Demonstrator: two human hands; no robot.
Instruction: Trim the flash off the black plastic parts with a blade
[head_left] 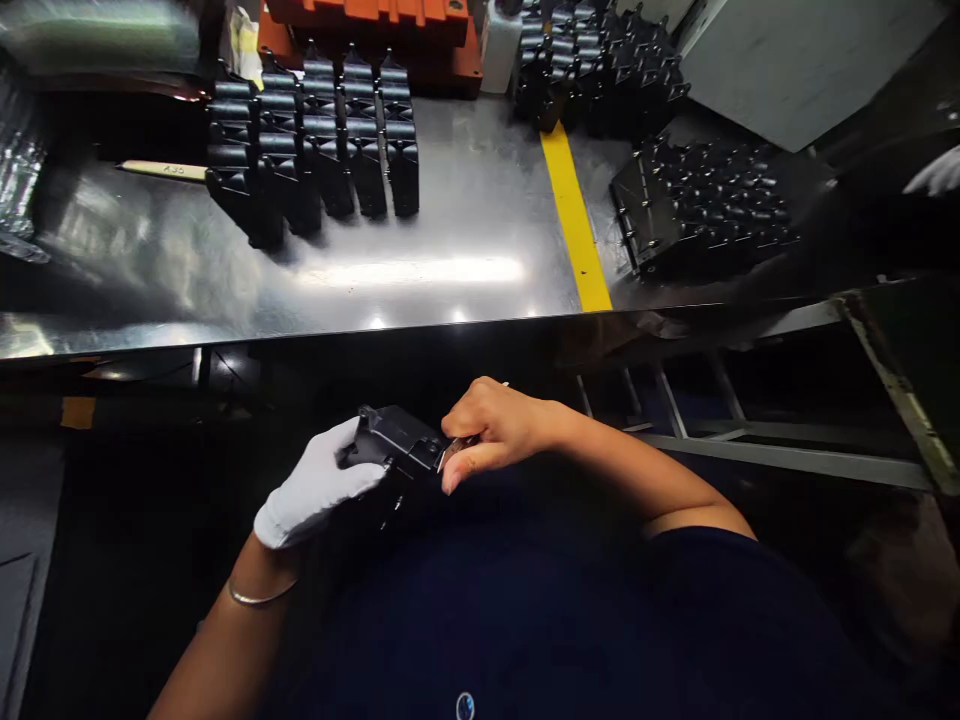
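My left hand (319,485), in a white glove, is closed around a black moulded plastic part (405,437), held in front of my body below the bench edge. My bare right hand (491,430) pinches a small knife blade (452,452) between thumb and fingers. The blade's thin bright edge lies against the right end of the plastic part. Most of the blade is hidden in my fingers.
A steel bench (450,220) runs across in front. Rows of black parts (319,150) stand at its left, more parts (720,200) at the right beyond a yellow tape strip (574,220). A pale marker (165,170) and an orange block (375,30) are also there.
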